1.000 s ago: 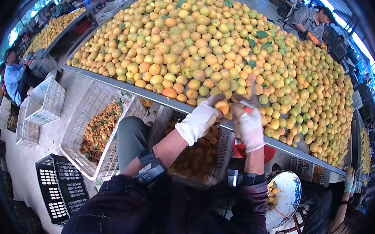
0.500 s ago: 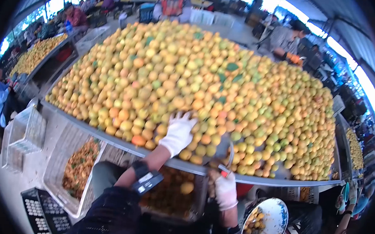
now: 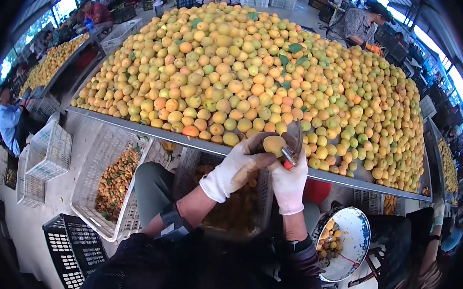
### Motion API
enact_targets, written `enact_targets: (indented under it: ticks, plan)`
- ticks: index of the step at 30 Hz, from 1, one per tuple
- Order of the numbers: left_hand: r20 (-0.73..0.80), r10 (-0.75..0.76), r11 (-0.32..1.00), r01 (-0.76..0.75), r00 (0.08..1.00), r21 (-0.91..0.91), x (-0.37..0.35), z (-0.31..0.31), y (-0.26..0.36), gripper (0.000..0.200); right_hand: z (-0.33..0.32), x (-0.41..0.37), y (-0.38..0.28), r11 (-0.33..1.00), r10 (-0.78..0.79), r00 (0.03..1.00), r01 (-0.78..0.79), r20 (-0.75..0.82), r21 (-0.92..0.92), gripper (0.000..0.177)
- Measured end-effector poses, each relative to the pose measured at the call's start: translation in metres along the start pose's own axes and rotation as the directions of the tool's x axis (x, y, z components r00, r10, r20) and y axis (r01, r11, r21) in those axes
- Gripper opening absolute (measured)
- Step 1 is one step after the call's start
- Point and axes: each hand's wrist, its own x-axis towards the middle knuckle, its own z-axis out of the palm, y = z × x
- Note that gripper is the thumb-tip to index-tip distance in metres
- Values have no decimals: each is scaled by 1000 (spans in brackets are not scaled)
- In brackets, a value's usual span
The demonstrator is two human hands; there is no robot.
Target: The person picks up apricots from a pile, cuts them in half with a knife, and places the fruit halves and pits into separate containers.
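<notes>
Both my hands, in stained white gloves, meet in front of the metal table's near edge. My left hand (image 3: 232, 171) grips a yellow apricot (image 3: 274, 145) between thumb and fingers. Closed around a small tool with a metal shaft and a red part (image 3: 289, 161), my right hand (image 3: 288, 184) brings it against the apricot's side. The tool's working end is partly hidden by the fruit and fingers. Beyond the hands, a large heap of apricots (image 3: 235, 76), with a few green leaves, covers the table (image 3: 153, 132).
Below the table, a crate (image 3: 188, 165) between my knees holds orange pieces. A white basket (image 3: 88, 183) of similar pieces stands left, near a black crate (image 3: 58, 240). At right, a white basin (image 3: 355, 239) contains fruit. Other people sit around, one gloved (image 3: 374, 49) at far right.
My left hand has left the heap and come back toward my right, now with an apricot in it. My right hand has risen with the tool to meet it. The view has shifted.
</notes>
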Motion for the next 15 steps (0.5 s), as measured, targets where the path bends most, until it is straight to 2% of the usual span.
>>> enact_targets:
  ticks: [1, 2, 3, 5, 6, 7, 10, 11, 13, 15]
  plan:
    - [-59, -1, 993, -6, 998, -120, -7, 9, -4, 44, 6, -5, 1, 996, -83, 992, 79, -91, -48, 55]
    - [-182, -54, 978, 15, 982, -209, -12, 11, -11, 41, 8, -10, -2, 978, -81, 996, 70, -48, -197, 57]
    - [-191, -51, 978, 10, 980, -206, -15, 9, -14, 41, 9, -15, -5, 979, -78, 996, 69, -39, -192, 57]
    - [-114, 8, 863, -64, 993, -500, -21, 2, -16, 47, 5, -25, -20, 998, 65, 997, -65, 30, 6, 59]
    - [-79, 57, 843, -91, 995, -530, -21, -2, -17, 50, -4, -32, -43, 974, 225, 970, -223, 93, -28, 58]
    - [21, 77, 811, -51, 997, -583, -24, -8, -15, 49, -10, -39, -46, 979, 200, 974, -201, 108, 5, 50]
    - [27, 81, 841, -54, 996, -539, -31, -9, -7, 49, -28, -45, -23, 967, 28, 996, -5, 84, -257, 34]
    - [26, 72, 825, -45, 997, -564, -32, -6, -9, 49, -27, -47, -25, 966, 26, 996, -4, 82, -258, 34]
    - [31, 56, 807, -27, 998, -590, -36, -2, -12, 49, -22, -52, -31, 813, -155, 961, 256, 229, -524, 29]
    - [20, -32, 823, 38, 999, -567, -40, 2, -15, 48, -19, -56, -30, 828, -156, 960, 255, 231, -500, 27]
